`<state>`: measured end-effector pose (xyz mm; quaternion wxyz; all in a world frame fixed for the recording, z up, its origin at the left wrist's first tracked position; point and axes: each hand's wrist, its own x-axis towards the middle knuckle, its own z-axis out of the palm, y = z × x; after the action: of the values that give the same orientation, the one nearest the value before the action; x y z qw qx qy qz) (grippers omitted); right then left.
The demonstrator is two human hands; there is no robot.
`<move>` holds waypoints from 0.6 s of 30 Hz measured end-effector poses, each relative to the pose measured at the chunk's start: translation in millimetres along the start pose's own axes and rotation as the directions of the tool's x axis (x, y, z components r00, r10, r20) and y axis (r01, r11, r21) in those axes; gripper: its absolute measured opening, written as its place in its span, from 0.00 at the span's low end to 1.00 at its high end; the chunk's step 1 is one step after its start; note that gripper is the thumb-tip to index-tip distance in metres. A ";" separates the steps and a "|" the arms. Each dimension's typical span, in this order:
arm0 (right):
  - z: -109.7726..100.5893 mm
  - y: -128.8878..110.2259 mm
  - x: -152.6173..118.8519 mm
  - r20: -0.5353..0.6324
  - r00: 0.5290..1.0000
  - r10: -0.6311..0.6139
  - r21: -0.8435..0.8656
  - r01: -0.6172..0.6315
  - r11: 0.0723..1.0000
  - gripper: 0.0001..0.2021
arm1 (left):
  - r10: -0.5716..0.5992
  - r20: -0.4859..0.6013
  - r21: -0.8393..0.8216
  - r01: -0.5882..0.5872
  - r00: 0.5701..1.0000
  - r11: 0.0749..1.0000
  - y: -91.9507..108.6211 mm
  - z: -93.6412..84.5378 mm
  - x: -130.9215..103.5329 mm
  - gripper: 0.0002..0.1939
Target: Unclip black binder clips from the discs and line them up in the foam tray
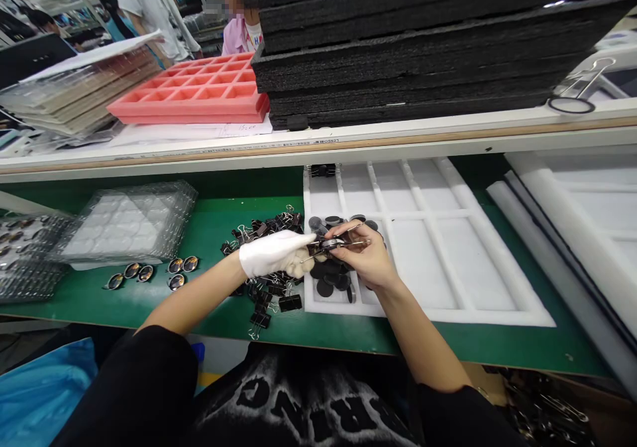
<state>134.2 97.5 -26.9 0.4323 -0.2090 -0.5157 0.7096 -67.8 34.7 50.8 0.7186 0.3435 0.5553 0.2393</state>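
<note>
In front of me, my left hand (276,255), in a white glove, and my bare right hand (371,258) meet over the left part of a white foam tray (442,268). Between their fingertips they grip a small round piece (332,243) with binder clips on it; wire clip handles stick out to both sides. Fingers partly cover this piece. Black discs (326,288) lie heaped in the tray compartment under my hands. Just left of the tray, black binder clips (290,302) are piled on the green table, partly behind my left hand.
Several round parts with shiny rims (144,273) lie on the green table (209,308) at left, near stacked clear plastic trays (134,218). A shelf edge (199,162) crosses above, carrying a pink tray (189,109) and black foam sheets (398,69). More white foam (587,201) leans at right.
</note>
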 end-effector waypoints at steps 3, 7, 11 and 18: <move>-6.6 -3.9 2.4 -0.163 0.986 0.015 -0.036 -0.021 0.999 0.29 | 0.128 -0.059 -0.038 -0.130 0.990 0.991 16.5 -14.5 23.0 0.24; -22.0 4.7 11.3 -0.408 0.913 -0.010 -0.122 -0.044 0.992 0.30 | 0.388 -0.321 0.501 -0.193 0.864 0.844 50.9 -52.0 70.8 0.24; -32.4 17.6 16.8 -0.403 0.908 -0.111 -0.380 -0.056 0.923 0.20 | 0.622 -0.356 0.905 0.093 0.698 0.415 76.4 -76.2 117.3 0.23; -24.6 23.4 14.1 -0.236 0.945 -0.227 -0.649 0.020 0.761 0.14 | 0.607 -0.372 0.928 0.260 0.702 0.268 79.2 -73.0 143.8 0.22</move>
<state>135.5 120.6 -55.5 0.4550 -0.4138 -0.6665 0.4213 -96.4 207.1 9.1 0.0722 0.6492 0.7552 0.0541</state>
